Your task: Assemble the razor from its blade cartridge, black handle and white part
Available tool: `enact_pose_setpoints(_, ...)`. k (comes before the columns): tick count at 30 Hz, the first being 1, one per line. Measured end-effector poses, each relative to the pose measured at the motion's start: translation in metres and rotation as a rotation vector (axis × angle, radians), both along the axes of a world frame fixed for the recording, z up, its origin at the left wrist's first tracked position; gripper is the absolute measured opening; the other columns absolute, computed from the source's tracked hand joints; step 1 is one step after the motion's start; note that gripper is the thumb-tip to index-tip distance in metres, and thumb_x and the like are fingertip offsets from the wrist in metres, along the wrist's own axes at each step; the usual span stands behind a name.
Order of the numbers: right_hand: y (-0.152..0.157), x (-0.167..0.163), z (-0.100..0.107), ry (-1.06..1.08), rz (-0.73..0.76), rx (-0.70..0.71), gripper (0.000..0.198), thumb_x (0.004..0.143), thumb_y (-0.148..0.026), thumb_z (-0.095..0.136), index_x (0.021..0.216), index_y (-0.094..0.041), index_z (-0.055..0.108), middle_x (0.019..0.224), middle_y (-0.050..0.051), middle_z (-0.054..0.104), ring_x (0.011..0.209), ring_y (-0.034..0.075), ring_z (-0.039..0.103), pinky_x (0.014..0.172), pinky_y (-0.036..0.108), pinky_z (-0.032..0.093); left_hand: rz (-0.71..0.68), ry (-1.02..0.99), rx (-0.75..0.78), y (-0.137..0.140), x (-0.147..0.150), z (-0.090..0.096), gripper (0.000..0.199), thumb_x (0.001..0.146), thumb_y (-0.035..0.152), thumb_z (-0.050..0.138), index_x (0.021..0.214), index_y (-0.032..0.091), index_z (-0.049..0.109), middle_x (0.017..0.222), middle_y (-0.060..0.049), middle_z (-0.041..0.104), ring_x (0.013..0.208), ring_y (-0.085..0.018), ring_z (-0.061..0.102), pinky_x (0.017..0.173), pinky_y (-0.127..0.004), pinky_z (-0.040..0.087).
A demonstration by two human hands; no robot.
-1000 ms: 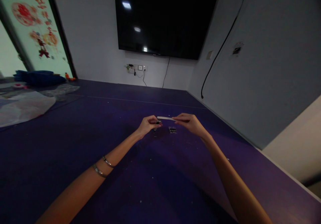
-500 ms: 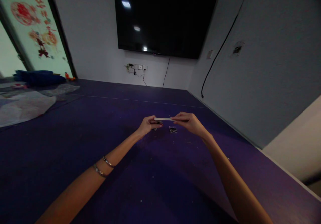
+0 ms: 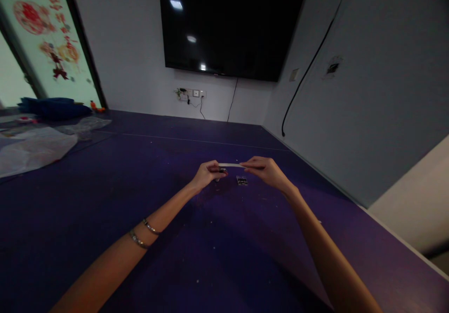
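Note:
Between my two hands a thin white strip [image 3: 230,165] is stretched almost level, bowed slightly upward. My left hand [image 3: 207,172] pinches its left end and also has a small dark and shiny piece [image 3: 222,170] by its fingers, too small to name. The right end sits between the thumb and fingers of my right hand [image 3: 263,168]. Just below the strip, a small dark part with pale edges [image 3: 242,180] lies on the purple surface [image 3: 224,229]. Two bracelets [image 3: 140,239] circle my left forearm.
A crumpled clear plastic sheet [image 3: 38,147] and a dark blue cloth bundle [image 3: 54,109] lie at the far left. A television [image 3: 231,27] hangs on the wall ahead. A black cable [image 3: 308,67] dangles at the right wall. Small white specks dot the floor.
The white strip shows a little more length between my hands and bows slightly more. My right hand has shifted marginally to the right; both hands keep their grip.

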State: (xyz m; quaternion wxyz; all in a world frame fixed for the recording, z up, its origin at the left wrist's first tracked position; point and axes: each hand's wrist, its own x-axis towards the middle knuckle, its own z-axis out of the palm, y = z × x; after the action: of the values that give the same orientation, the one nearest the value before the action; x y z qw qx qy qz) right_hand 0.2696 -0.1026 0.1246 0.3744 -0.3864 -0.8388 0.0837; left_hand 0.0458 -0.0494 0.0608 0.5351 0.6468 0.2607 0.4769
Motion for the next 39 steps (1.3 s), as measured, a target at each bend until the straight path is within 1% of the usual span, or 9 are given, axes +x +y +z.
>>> enact_pose_setpoints(3, 0.0007, 0.0021, -0.0012, 0.015, -0.037, 0.009, 0.024, 0.080, -0.031, 0.056, 0.100, -0.026, 0.068, 0.088, 0.005, 0.066, 0.077, 0.016, 0.061, 0.069, 0.030, 0.047, 0.005, -0.020, -0.023, -0.0010, 0.0003, 0.0013, 0.022, 0.057, 0.016, 0.073, 0.065, 0.015, 0.052, 0.075, -0.005, 0.068, 0.073, -0.016, 0.062, 0.060, -0.026, 0.044)
enact_pose_setpoints(7, 0.0006, 0.0019, -0.0014, 0.028, 0.039, -0.023, 0.024, 0.079, -0.031, 0.058, 0.101, -0.026, 0.068, 0.090, 0.005, 0.067, 0.079, 0.016, 0.061, 0.070, 0.029, 0.047, 0.004, -0.013, -0.009, -0.0010, -0.0004, 0.0016, 0.021, 0.058, 0.017, 0.073, 0.068, 0.014, 0.054, 0.076, -0.005, 0.068, 0.071, -0.016, 0.062, 0.060, -0.026, 0.044)
enact_pose_setpoints(9, 0.0010, 0.0018, -0.0021, 0.025, 0.052, -0.032, 0.025, 0.079, -0.031, 0.058, 0.101, -0.026, 0.068, 0.090, 0.005, 0.067, 0.079, 0.016, 0.061, 0.069, 0.028, 0.047, -0.004, -0.022, 0.011, -0.0007, -0.0008, 0.0010, 0.021, 0.059, 0.017, 0.073, 0.069, 0.014, 0.054, 0.076, -0.005, 0.068, 0.070, -0.015, 0.062, 0.060, -0.026, 0.044)
enact_pose_setpoints(14, 0.0011, 0.0038, -0.0030, 0.027, -0.042, 0.003, 0.025, 0.080, -0.032, 0.056, 0.101, -0.025, 0.067, 0.087, 0.005, 0.066, 0.073, 0.015, 0.060, 0.065, 0.028, 0.046, -0.011, -0.060, 0.009, -0.0002, -0.0011, -0.0005, 0.021, 0.059, 0.017, 0.072, 0.068, 0.014, 0.053, 0.075, -0.004, 0.068, 0.074, -0.015, 0.063, 0.065, -0.026, 0.045)
enact_pose_setpoints(19, 0.0001, 0.0042, -0.0014, 0.028, 0.023, -0.053, 0.026, 0.079, -0.034, 0.058, 0.101, -0.025, 0.067, 0.089, 0.005, 0.066, 0.076, 0.016, 0.060, 0.066, 0.028, 0.046, -0.006, -0.050, -0.009, -0.0008, -0.0007, 0.0009, 0.022, 0.058, 0.018, 0.073, 0.069, 0.014, 0.054, 0.075, -0.004, 0.068, 0.070, -0.015, 0.062, 0.062, -0.026, 0.045)
enact_pose_setpoints(25, 0.0031, 0.0065, -0.0047, 0.046, -0.034, -0.027, 0.025, 0.079, -0.033, 0.057, 0.100, -0.025, 0.068, 0.086, 0.005, 0.066, 0.073, 0.015, 0.059, 0.065, 0.028, 0.045, -0.010, -0.056, 0.016, -0.0015, -0.0005, 0.0005, 0.021, 0.060, 0.019, 0.073, 0.070, 0.014, 0.055, 0.077, -0.005, 0.068, 0.075, -0.016, 0.063, 0.064, -0.027, 0.045)
enact_pose_setpoints(30, 0.0044, 0.0072, -0.0065, 0.056, 0.028, -0.087, 0.027, 0.078, -0.036, 0.058, 0.101, -0.024, 0.068, 0.088, 0.005, 0.066, 0.075, 0.016, 0.059, 0.065, 0.028, 0.046, -0.006, -0.044, 0.006, -0.0016, -0.0006, 0.0012, 0.022, 0.059, 0.021, 0.073, 0.070, 0.014, 0.055, 0.077, -0.005, 0.068, 0.070, -0.015, 0.062, 0.061, -0.027, 0.045)
enact_pose_setpoints(35, 0.0040, 0.0079, -0.0063, 0.063, -0.033, -0.055, 0.027, 0.078, -0.034, 0.058, 0.101, -0.024, 0.068, 0.085, 0.005, 0.066, 0.073, 0.015, 0.059, 0.065, 0.028, 0.045, -0.023, -0.071, 0.018, -0.0014, -0.0001, 0.0015, 0.020, 0.060, 0.019, 0.072, 0.070, 0.014, 0.055, 0.077, -0.005, 0.068, 0.073, -0.015, 0.062, 0.063, -0.026, 0.045)
enact_pose_setpoints(39, 0.0032, 0.0072, -0.0050, 0.072, 0.025, -0.081, 0.027, 0.077, -0.035, 0.059, 0.099, -0.024, 0.068, 0.087, 0.005, 0.066, 0.076, 0.016, 0.059, 0.066, 0.028, 0.046, -0.016, -0.061, 0.016, -0.0012, 0.0002, 0.0021, 0.020, 0.060, 0.019, 0.072, 0.071, 0.015, 0.055, 0.077, -0.005, 0.068, 0.072, -0.015, 0.062, 0.063, -0.027, 0.045)
